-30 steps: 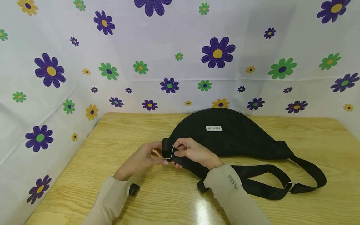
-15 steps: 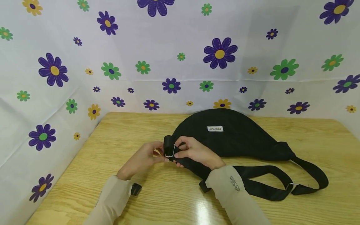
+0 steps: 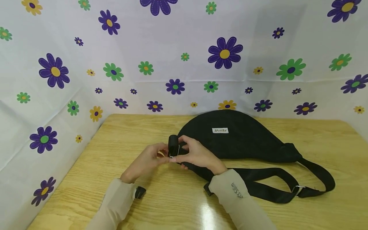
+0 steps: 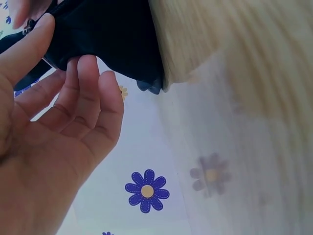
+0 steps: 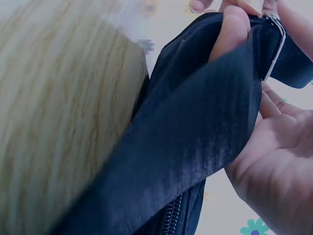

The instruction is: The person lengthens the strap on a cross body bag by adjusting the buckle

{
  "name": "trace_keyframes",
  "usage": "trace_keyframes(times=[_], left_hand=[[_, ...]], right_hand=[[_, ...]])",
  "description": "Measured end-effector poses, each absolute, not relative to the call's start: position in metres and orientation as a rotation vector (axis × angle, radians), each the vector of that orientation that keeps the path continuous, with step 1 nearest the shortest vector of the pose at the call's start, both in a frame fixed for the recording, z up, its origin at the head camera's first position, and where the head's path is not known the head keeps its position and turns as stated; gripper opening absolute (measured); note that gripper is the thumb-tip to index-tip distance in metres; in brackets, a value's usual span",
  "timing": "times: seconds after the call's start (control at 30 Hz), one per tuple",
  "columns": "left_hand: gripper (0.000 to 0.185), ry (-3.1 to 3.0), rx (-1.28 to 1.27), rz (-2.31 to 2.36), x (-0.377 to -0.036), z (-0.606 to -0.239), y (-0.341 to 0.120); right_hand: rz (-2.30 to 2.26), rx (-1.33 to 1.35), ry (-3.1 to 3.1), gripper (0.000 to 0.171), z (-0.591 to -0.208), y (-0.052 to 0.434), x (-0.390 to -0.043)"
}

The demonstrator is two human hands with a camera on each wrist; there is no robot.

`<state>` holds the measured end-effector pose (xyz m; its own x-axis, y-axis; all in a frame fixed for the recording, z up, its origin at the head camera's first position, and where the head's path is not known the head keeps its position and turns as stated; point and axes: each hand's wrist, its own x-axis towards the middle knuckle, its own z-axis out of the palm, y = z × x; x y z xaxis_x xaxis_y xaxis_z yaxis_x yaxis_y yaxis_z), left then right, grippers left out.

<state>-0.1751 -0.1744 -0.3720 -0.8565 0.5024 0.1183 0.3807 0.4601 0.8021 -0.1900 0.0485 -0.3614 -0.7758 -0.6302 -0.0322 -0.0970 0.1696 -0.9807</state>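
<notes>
A black waist bag [image 3: 230, 140] with a white label lies on the table. At its left end a black strap runs through a silver metal ring [image 5: 278, 49] and stands up as a short loop [image 3: 173, 143]. My left hand [image 3: 149, 159] pinches the strap from the left at the ring, thumb in front and fingers bent behind. From the right, my right hand [image 3: 198, 156] grips the strap at the same ring, its thumb at the ring's lower edge. The strap's loose length [image 5: 171, 132] crosses the right wrist view. The fingers partly hide the ring.
The wooden table [image 3: 120, 134] stands against a white flowered cloth [image 3: 126, 38]. A second strap [image 3: 325, 179] with a metal slider [image 3: 299, 188] loops at the bag's right. A black band piece [image 3: 140, 192] shows beside the left sleeve.
The strap loop at the ring has risen slightly and stands more upright. My right thumb has shifted left, to the ring's lower edge. The bag's body stays in place.
</notes>
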Motion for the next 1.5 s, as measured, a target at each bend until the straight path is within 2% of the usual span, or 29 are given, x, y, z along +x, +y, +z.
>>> trace_keyframes(times=[0.3,0.6,1.1,1.5], left_hand=[[0.008,2.58,0.799,1.33,-0.177,-0.371,-0.173],[0.012,2.595,0.826,1.31,-0.178,-0.374,-0.176],[0.032,2.591,0.926,1.231,-0.177,-0.373,-0.173],[0.036,2.571,0.909,1.209,-0.175,-0.373,-0.175]], right_hand=[[-1.599,-0.645,2.144,0.047,-0.36,0.046,-0.188],[-1.522,-0.734,2.278,0.042,-0.361,0.041,-0.185],[-1.405,-0.815,2.399,0.04,-0.358,0.047,-0.187],[-1.412,-0.874,2.393,0.035,-0.357,0.054,-0.186]])
